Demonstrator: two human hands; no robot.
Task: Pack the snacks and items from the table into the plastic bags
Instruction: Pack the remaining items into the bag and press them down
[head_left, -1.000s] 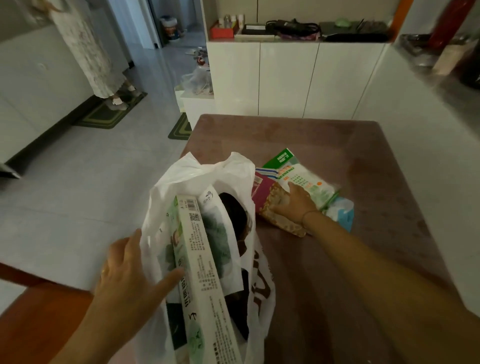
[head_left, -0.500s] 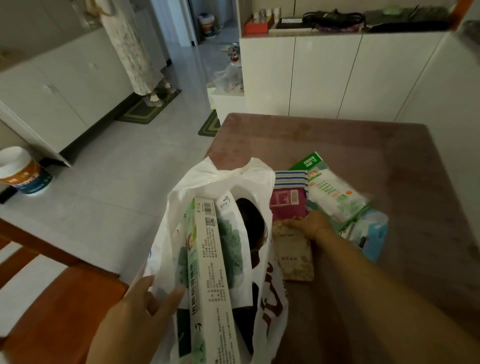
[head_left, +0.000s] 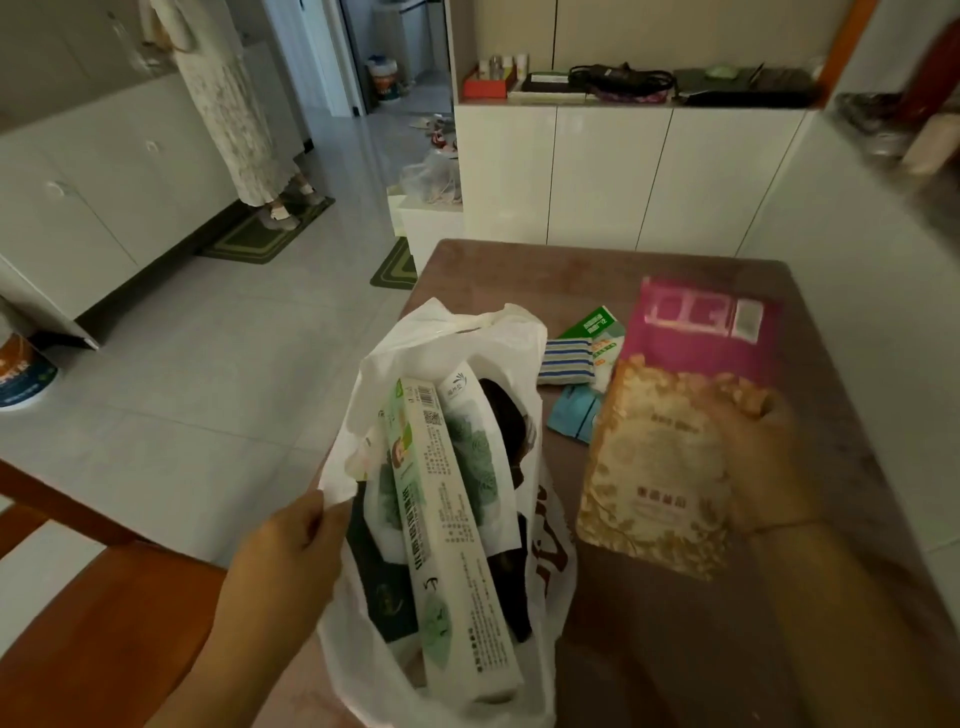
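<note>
My white plastic bag (head_left: 457, 332) stands on the table (head_left: 675, 649) at my left, its mouth pulled wide by my left hand (head_left: 291, 561) pinching the rim. My right hand (head_left: 763, 457) grips the gold-and-magenta snack pouch (head_left: 670, 452), lifted just right of that mouth, long axis pointing away from me.
</note>
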